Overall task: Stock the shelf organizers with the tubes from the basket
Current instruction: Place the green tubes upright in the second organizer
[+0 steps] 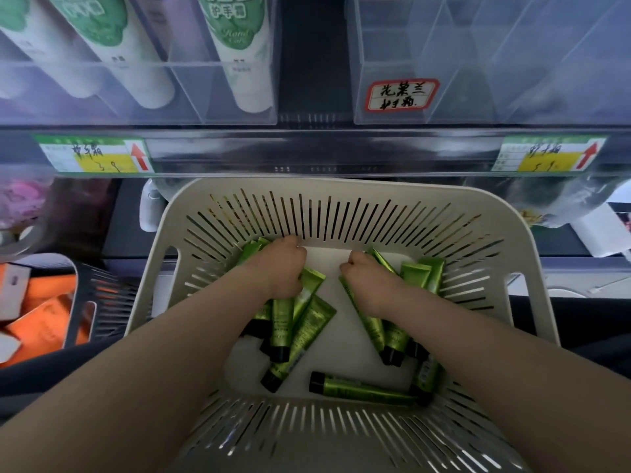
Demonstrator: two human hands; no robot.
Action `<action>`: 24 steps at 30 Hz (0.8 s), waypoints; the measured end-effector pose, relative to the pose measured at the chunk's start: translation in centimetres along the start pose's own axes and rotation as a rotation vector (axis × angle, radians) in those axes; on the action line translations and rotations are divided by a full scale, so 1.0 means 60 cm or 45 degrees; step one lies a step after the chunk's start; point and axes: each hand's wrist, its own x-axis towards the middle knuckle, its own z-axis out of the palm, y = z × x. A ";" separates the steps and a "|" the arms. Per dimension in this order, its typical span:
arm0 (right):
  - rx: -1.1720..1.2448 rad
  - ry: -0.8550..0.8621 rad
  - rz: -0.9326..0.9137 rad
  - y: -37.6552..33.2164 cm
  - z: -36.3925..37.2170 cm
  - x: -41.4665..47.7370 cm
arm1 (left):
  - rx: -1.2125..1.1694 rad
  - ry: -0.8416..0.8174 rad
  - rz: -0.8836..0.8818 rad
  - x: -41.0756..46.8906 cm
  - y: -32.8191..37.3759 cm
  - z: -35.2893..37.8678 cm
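Note:
A cream slotted basket (327, 213) sits below the shelf and holds several green tubes with black caps. My left hand (285, 264) is down inside it, fingers curled round a bunch of green tubes (285, 322) whose caps point toward me. My right hand (367, 276) grips another bunch of green tubes (375, 327) on the right side. One loose tube (362, 389) lies flat near the basket's front wall. Above, a clear shelf organizer (485, 63) with a red-edged handwritten label (401, 95) has nothing in its divided slots.
A clear organizer at upper left (136, 97) holds white and green hand cream tubes (239, 46). Price tags with red arrows (92, 153) run along the shelf rail. A dark basket with orange boxes (44, 302) stands at lower left.

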 end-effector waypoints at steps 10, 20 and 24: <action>0.214 0.057 0.174 -0.003 -0.031 -0.029 | -0.240 -0.176 -0.182 -0.027 0.006 -0.020; 0.230 0.182 0.225 -0.014 -0.057 -0.093 | -0.308 -0.356 -0.189 -0.095 0.034 -0.061; 0.320 0.198 0.217 -0.019 -0.059 -0.125 | -0.204 -0.327 -0.179 -0.130 0.063 -0.064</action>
